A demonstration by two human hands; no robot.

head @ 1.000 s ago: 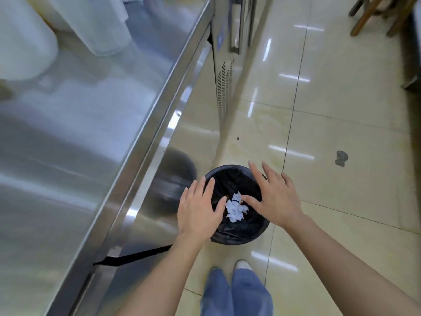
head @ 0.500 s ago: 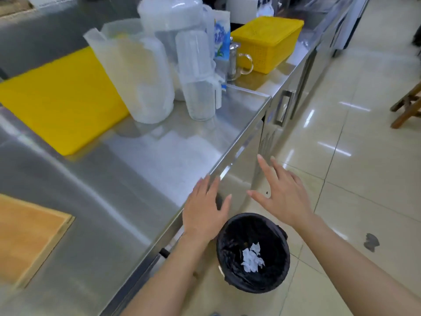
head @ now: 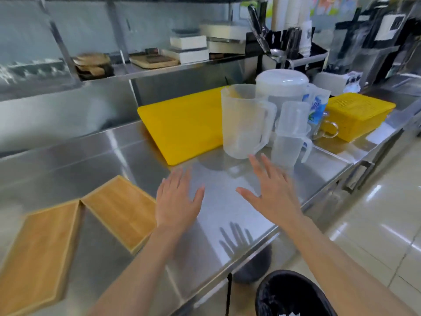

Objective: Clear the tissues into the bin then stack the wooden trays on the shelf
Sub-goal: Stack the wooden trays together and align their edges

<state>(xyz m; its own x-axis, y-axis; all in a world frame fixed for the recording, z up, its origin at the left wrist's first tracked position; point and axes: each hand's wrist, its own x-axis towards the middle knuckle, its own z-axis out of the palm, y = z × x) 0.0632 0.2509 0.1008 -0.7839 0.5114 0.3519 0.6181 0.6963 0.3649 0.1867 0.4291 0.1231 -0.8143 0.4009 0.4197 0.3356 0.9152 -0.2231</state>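
Two wooden trays lie flat on the steel counter (head: 102, 153): one tray (head: 120, 210) just left of my left hand, the other tray (head: 36, 252) at the near left. My left hand (head: 176, 201) hovers over the counter, fingers spread, holding nothing. My right hand (head: 271, 190) is also open and empty, in front of the clear jugs. The black bin (head: 293, 295) stands on the floor at the bottom right, with white tissue scraps (head: 290, 314) just showing inside. The steel shelf (head: 159, 67) runs along the wall behind.
A yellow cutting board (head: 186, 124) lies behind my hands. Clear plastic jugs (head: 246, 122) and a lidded pitcher (head: 282, 85) stand at the right, with a yellow basket (head: 357, 112) beyond. The shelf holds wooden boards (head: 155, 59) and white boxes (head: 189, 47). Tiled floor lies right.
My view has swung up from the bin to the counter. Both hands have risen from over the bin and moved left over the counter, still open and empty.
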